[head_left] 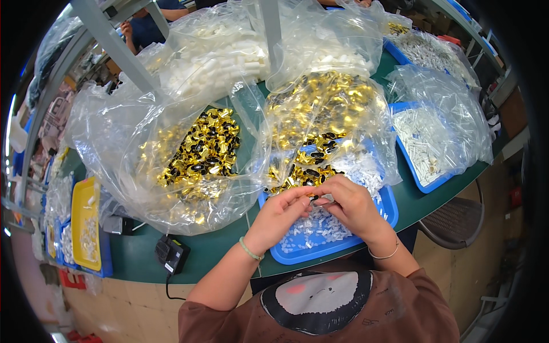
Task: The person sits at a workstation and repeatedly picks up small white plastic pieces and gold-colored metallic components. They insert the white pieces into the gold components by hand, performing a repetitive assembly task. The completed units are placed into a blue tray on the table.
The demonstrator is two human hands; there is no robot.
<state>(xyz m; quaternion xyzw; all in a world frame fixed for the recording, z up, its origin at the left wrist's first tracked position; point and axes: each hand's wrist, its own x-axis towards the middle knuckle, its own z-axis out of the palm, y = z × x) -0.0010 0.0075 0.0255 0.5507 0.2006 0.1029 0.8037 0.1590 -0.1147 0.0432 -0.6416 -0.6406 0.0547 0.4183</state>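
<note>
My left hand [281, 212] and my right hand [350, 204] meet above a blue tray [303, 255]. Their fingertips pinch a small black-and-gold part [314, 197], mostly covered by the fingers. Under my hands, many small white translucent plastic pieces [320, 228] lie in the tray. Just beyond the fingers, loose black-and-gold parts [303, 176] spill from a clear plastic bag [343, 108] onto the tray's far side. To the left, a second open clear bag [123, 154] holds a heap of similar black-and-gold parts [211, 143].
Bags of white cylindrical pieces [229, 63] lie at the back, beside a grey metal post [271, 28]. Right stands a blue tray of white strips [420, 146]; left, a yellow tray [86, 228]. A black corded device [171, 253] sits near the green table's edge. Another person [143, 28] is at far left.
</note>
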